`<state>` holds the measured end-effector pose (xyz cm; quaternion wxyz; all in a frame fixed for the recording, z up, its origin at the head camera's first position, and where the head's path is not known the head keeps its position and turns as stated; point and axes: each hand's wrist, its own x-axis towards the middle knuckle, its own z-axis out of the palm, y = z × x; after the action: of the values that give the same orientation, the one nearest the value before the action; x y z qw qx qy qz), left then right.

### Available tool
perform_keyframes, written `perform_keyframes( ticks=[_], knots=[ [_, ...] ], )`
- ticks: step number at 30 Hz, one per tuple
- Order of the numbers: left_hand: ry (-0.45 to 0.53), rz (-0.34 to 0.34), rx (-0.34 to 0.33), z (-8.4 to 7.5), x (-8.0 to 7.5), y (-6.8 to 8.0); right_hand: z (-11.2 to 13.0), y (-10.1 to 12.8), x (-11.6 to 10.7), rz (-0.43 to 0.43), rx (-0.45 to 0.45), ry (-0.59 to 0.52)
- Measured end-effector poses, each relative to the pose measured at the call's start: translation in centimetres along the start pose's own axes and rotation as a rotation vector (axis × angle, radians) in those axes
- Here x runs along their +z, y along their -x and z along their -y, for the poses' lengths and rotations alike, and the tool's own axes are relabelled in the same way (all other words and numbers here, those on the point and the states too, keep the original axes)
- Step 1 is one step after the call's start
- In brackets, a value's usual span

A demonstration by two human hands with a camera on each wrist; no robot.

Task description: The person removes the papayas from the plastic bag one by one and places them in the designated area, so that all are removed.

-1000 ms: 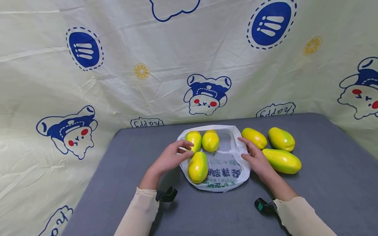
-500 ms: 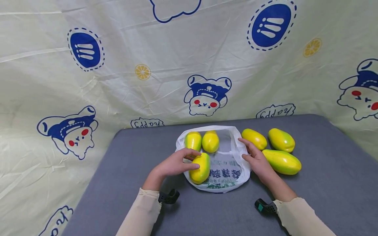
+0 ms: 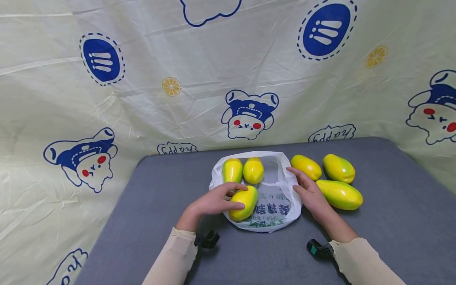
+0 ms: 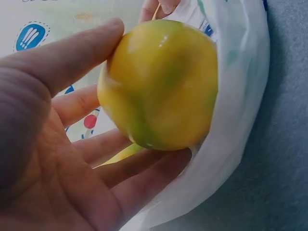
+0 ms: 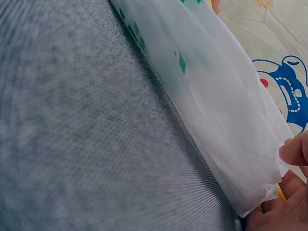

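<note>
Three yellow-green fruits are lying inside the opened white plastic bag (image 3: 295, 208), which is sitting on the grey table (image 3: 256, 257). The left hand (image 3: 213, 200) is gripping the front fruit (image 3: 248, 201) at the bag's near left, its thumb pressing one side and its fingers curling around the other; whether this fruit is resting on the bag's bottom is hard to tell. In the left wrist view, the bag's wall is rising just beside it. The back-left fruit (image 3: 232, 170) and the back-right fruit (image 3: 253, 171) are lying side by side near the bag's far rim. The right hand (image 3: 313, 198) is pinching the bag's right rim between thumb and fingers, its grip closing on thin plastic.

Beyond that hand, three more fruits are lying close together on the table: a far-left one (image 3: 306, 167), a far-right one (image 3: 339, 168) and a longer near one (image 3: 340, 194). Both wrists are wearing black bands (image 3: 207, 240) below pale sleeves (image 3: 172, 257). Behind the table, a printed cloth (image 3: 199, 51) is hanging, showing cartoon figures and orange slices.
</note>
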<state>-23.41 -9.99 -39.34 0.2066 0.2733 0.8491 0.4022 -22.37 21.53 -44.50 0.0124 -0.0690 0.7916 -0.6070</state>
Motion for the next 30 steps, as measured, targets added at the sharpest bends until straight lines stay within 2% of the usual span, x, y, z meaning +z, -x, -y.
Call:
perform_keyframes(
  ticks=[3,9,17,23,30],
  knots=[
    [0.016,0.004,-0.009,0.0,0.3,-0.1,0.0,0.0,0.1,-0.005,0.006,0.004],
    [0.03,0.019,0.016,0.0,0.7,-0.2,-0.1,0.0,0.0,-0.005,0.011,0.002],
    [0.046,-0.007,0.013,0.1,0.8,-0.4,-0.1,0.0,-0.1,-0.011,0.02,-0.002],
    [0.128,-0.071,-0.002,-0.1,0.4,-0.2,-0.1,-0.1,0.0,-0.019,0.015,0.021],
    [0.243,-0.193,-0.057,-0.2,-0.7,0.4,-0.2,-0.2,0.0,-0.026,0.01,0.047]
  ],
)
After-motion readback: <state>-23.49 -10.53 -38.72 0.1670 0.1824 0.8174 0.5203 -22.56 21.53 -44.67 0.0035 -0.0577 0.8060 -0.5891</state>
